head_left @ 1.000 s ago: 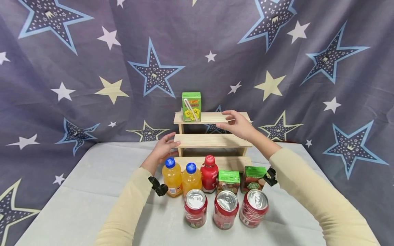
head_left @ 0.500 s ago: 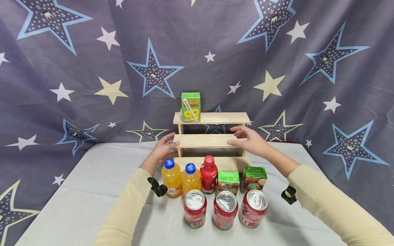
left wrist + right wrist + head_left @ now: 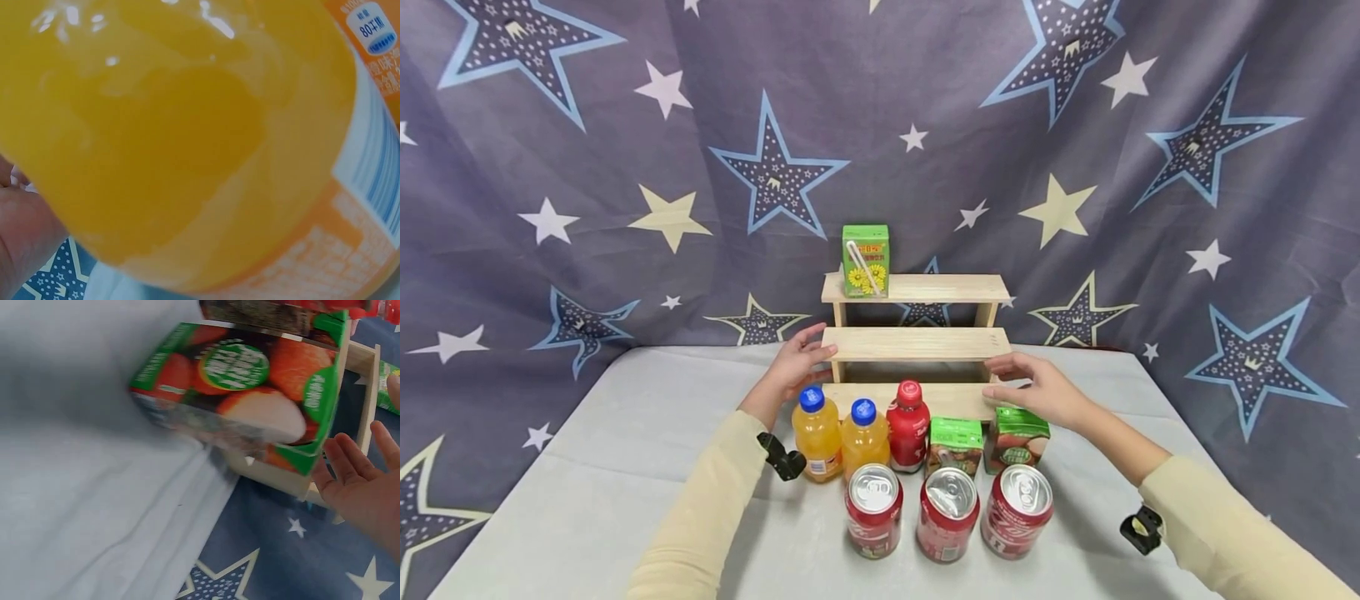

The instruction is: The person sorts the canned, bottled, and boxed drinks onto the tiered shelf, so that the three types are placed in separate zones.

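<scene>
My left hand (image 3: 793,364) rests at the left end of a three-tier wooden shelf (image 3: 917,343), its thumb against the middle board's edge. My right hand (image 3: 1037,387), fingers parted and holding nothing, hovers by the shelf's right end, just over a green-topped drink carton (image 3: 1018,442). In the right wrist view, that carton (image 3: 244,375) shows fruit pictures, with the right hand (image 3: 369,487) beside it. A green carton with yellow flowers and a straw (image 3: 867,262) stands on the top board's left. An orange drink bottle (image 3: 187,137) fills the left wrist view.
Before the shelf stand two blue-capped orange drink bottles (image 3: 817,437), a red bottle (image 3: 909,429) and another carton (image 3: 956,442). Three red cans (image 3: 875,512) form the front row on the white tablecloth (image 3: 647,442). A star-patterned curtain (image 3: 925,208) hangs behind.
My right hand has come down from the top board, past the middle one, to the right end near the lowest board. My left hand has stayed at the shelf's left end.
</scene>
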The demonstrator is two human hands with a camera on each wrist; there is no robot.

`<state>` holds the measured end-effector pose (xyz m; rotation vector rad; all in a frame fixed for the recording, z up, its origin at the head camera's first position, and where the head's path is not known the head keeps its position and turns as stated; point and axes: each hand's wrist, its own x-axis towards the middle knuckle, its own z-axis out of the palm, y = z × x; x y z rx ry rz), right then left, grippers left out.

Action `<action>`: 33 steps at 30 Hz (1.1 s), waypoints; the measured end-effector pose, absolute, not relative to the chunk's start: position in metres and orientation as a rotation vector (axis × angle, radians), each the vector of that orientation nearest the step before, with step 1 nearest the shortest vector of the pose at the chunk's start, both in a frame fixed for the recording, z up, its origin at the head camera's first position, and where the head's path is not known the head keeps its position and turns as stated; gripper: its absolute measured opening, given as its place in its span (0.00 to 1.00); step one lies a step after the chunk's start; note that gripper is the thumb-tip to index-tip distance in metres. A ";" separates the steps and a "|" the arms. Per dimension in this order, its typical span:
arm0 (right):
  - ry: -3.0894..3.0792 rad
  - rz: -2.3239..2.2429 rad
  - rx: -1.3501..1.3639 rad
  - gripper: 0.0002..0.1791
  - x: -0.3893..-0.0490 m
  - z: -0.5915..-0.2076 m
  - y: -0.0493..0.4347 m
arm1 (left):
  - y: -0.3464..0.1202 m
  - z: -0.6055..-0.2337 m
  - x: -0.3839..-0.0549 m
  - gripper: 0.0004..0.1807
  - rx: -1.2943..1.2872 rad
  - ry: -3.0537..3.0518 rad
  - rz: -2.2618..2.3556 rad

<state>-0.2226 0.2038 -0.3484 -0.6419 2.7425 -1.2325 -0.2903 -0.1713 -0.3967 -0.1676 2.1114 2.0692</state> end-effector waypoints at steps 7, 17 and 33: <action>2.712 -1.293 -0.640 0.25 -0.209 -0.358 0.222 | -0.172 -0.396 -0.290 0.35 -0.166 2.096 2.068; 2.732 -1.265 -0.603 0.27 -0.201 -0.376 0.243 | -0.173 -0.398 -0.293 0.36 -0.156 2.092 2.086; 2.586 -1.464 -0.574 0.29 -0.188 -0.400 0.256 | -0.171 -0.395 -0.290 0.35 -0.173 2.093 2.092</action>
